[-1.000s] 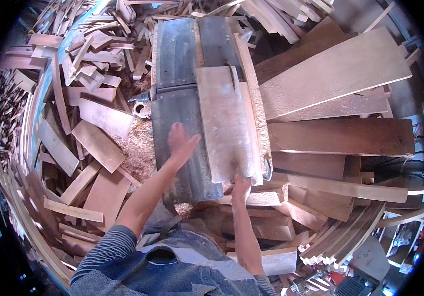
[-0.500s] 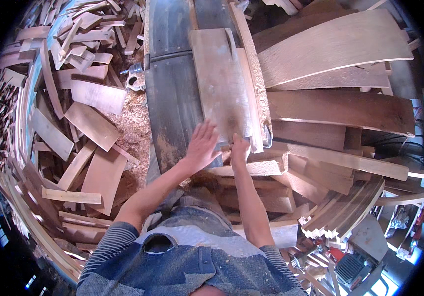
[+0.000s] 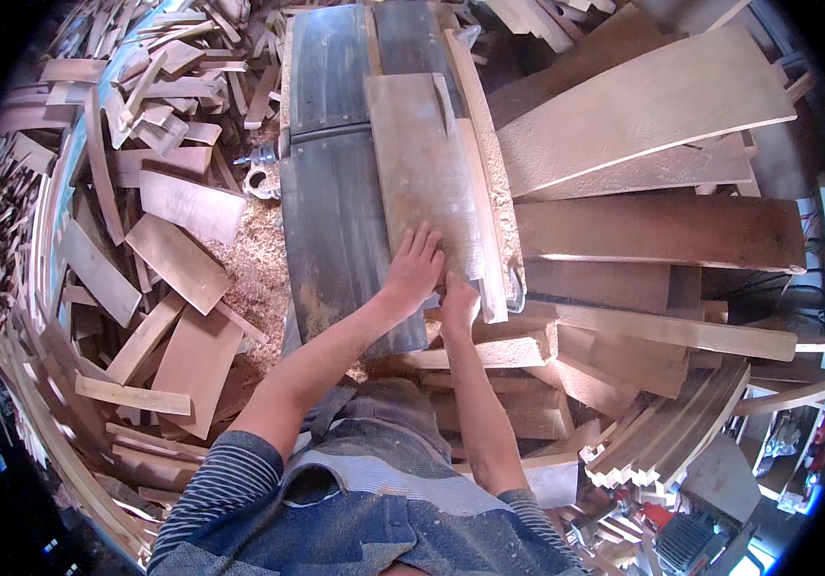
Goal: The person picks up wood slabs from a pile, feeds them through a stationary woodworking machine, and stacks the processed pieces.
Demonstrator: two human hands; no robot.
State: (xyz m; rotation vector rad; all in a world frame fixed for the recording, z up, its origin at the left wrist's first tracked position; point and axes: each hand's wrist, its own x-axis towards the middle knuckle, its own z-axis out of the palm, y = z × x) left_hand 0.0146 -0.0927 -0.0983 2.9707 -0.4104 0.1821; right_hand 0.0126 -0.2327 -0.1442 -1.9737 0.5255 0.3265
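A flat wooden board (image 3: 422, 158) lies lengthwise on the dark metal bed (image 3: 331, 206) of a woodworking machine, alongside a pale wooden fence (image 3: 489, 182). My left hand (image 3: 414, 264) rests on the board's near left part, fingers stretched out over its face. Closed at the board's near end, my right hand (image 3: 461, 305) grips its edge; the fingertips are partly hidden. The board's far end reaches past the seam across the bed.
Several wide boards (image 3: 653, 110) fan out on the right, with a stack of thin strips (image 3: 672, 422) below them. Offcuts (image 3: 177, 261) cover the left side beside wood shavings (image 3: 264, 216). A grey motor (image 3: 686, 542) stands at lower right.
My left hand has moved right and forward, from the board's edge onto its face. The board and my right hand have slid slightly forward along the bed. The whole view has shifted slightly.
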